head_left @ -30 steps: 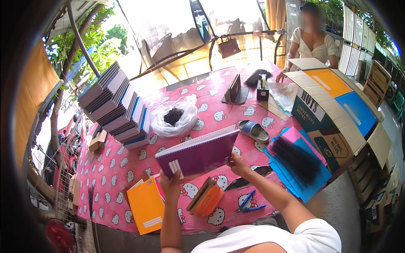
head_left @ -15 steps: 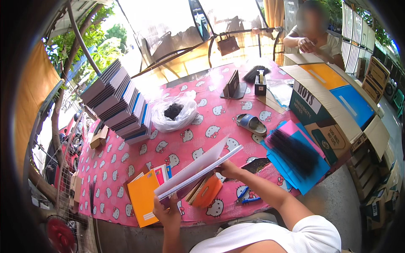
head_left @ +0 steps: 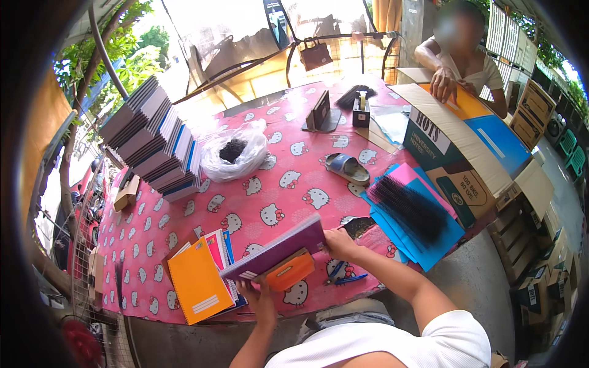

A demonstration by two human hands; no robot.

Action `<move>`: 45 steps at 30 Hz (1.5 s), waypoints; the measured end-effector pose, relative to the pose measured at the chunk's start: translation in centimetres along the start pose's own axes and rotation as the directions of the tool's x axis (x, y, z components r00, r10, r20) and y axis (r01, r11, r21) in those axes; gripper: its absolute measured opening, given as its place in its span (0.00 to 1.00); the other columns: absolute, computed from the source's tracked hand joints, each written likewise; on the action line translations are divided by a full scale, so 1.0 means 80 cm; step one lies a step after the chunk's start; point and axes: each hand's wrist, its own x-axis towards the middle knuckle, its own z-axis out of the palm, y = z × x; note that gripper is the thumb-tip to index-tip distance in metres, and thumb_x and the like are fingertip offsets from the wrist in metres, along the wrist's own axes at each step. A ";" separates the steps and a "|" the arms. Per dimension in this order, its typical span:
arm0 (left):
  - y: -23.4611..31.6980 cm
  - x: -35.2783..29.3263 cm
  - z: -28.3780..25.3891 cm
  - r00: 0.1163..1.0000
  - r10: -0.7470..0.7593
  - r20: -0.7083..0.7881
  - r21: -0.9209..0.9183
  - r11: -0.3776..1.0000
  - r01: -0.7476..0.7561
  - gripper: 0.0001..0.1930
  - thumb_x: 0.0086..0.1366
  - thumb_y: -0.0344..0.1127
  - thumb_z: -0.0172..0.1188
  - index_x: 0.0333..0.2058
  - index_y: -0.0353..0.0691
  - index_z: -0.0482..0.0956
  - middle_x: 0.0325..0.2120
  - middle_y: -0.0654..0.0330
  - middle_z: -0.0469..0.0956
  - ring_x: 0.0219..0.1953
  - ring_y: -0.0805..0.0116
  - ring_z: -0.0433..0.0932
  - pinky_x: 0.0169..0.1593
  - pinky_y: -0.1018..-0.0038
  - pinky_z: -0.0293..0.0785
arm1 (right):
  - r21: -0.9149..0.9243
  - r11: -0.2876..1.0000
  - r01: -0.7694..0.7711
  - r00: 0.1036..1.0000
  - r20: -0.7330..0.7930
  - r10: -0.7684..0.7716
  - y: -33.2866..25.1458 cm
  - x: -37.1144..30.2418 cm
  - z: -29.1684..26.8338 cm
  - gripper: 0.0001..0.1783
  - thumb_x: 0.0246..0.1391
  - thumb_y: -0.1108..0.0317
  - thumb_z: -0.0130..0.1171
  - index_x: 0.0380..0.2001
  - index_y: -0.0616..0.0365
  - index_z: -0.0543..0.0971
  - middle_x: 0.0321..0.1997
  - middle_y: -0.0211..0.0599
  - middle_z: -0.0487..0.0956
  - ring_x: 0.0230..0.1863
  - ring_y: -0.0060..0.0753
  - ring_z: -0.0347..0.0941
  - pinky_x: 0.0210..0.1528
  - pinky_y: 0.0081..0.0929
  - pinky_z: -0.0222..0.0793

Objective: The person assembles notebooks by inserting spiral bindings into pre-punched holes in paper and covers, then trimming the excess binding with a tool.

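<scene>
A purple notebook is tilted up on its long edge between my hands, its cover facing me. My left hand grips its lower left part, and my right hand is closed on its right end. Just below the notebook sits an orange object with a slot in its face, partly hidden by it. To the left lies an orange spiral notebook on top of several other bright ones. Blue-handled pliers lie near my right forearm.
Black spiral coils rest on blue and pink covers at right. Behind them stands an open carton where another person's hand reaches in. A tall notebook stack, a plastic bag and a slipper are on the table.
The notebook has turned from showing its white pages to showing its purple cover. My left hand has shifted slightly right. The other person's hand has come down to the carton.
</scene>
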 end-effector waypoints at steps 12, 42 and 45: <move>0.108 0.039 0.129 0.685 0.515 0.515 0.710 0.192 -0.678 0.42 0.58 0.46 0.62 0.66 0.45 0.50 0.66 0.43 0.43 0.69 0.48 0.38 0.62 0.37 0.27 | -0.121 0.985 -0.123 0.947 -0.311 0.080 -0.011 -0.071 0.008 0.17 0.38 0.72 0.61 0.34 0.57 0.70 0.35 0.38 0.71 0.40 0.44 0.68 0.41 0.39 0.60; 0.113 0.069 0.195 0.754 0.351 0.555 0.483 0.603 -0.635 0.07 0.56 0.40 0.66 0.30 0.44 0.83 0.27 0.66 0.81 0.32 0.71 0.77 0.51 0.67 0.57 | 0.201 0.888 -0.413 0.775 -0.435 0.459 0.104 -0.075 -0.154 0.19 0.37 0.85 0.54 0.37 0.61 0.76 0.40 0.46 0.76 0.36 0.44 0.74 0.38 0.35 0.71; 0.107 0.076 0.194 0.718 0.391 0.576 0.448 0.583 -0.677 0.08 0.55 0.40 0.66 0.30 0.44 0.83 0.27 0.67 0.80 0.32 0.71 0.77 0.47 0.70 0.57 | 0.287 0.958 0.023 0.852 -0.507 0.131 0.038 -0.072 -0.168 0.19 0.42 0.83 0.58 0.41 0.61 0.78 0.37 0.42 0.77 0.32 0.37 0.75 0.35 0.29 0.71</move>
